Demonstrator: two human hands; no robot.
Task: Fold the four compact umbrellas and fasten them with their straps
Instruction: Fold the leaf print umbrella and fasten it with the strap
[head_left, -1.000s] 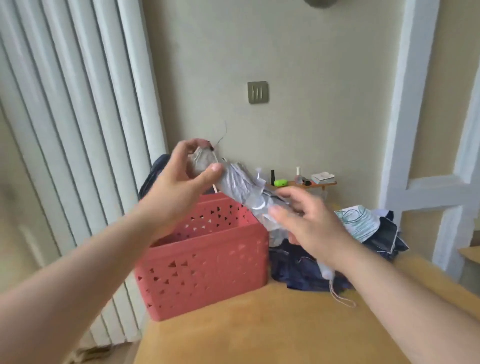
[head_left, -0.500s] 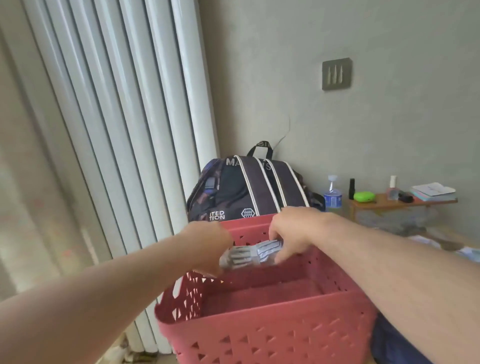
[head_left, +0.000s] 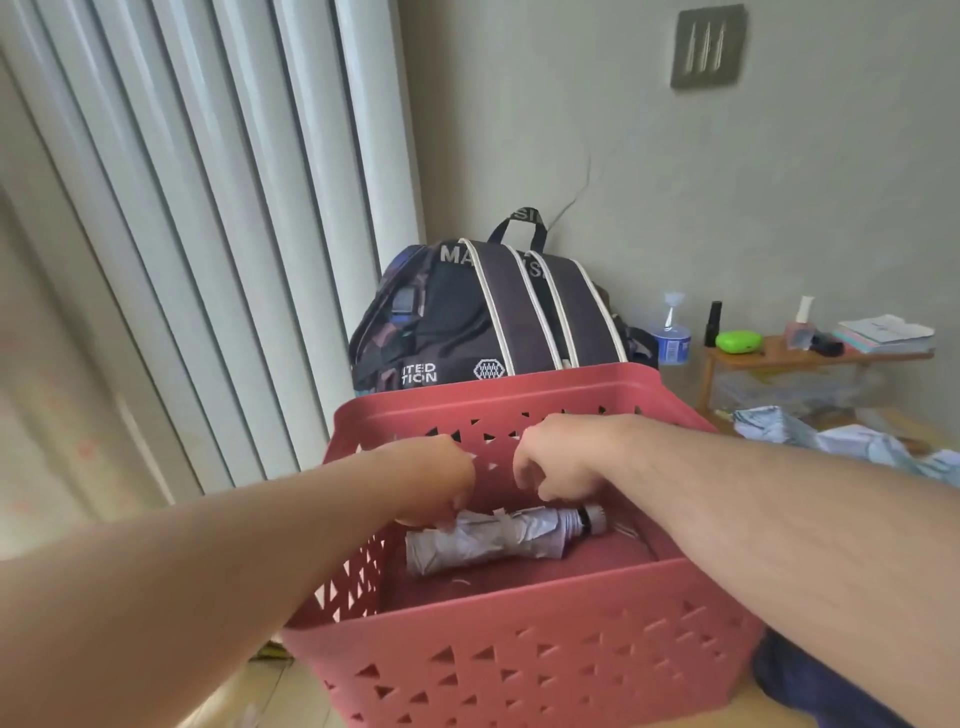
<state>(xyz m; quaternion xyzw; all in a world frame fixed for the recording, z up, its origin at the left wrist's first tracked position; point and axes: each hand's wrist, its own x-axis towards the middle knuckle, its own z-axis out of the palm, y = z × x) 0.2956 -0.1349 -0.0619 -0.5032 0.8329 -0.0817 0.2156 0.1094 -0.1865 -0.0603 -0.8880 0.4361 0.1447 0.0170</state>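
A folded silver-lilac compact umbrella (head_left: 493, 540) lies on the floor of the red perforated basket (head_left: 519, 670), its black-and-white cap end pointing right. Both my hands reach down into the basket above it. My left hand (head_left: 436, 478) hangs over the umbrella's left end with its fingertips at the fabric; whether it grips is hidden. My right hand (head_left: 561, 465) hovers just above the umbrella's middle, fingers loosely curled and holding nothing. A pale blue umbrella canopy (head_left: 831, 441) lies crumpled to the right of the basket.
A dark backpack (head_left: 483, 312) stands behind the basket against the wall. Vertical blinds (head_left: 208, 208) fill the left. A low wooden shelf (head_left: 810, 358) at the right carries bottles, a green case and books. Dark navy fabric (head_left: 810, 691) lies at the lower right.
The two hands carried the folded umbrella from in front of me down into the basket. It now rests on the basket floor and my right hand has come off it.
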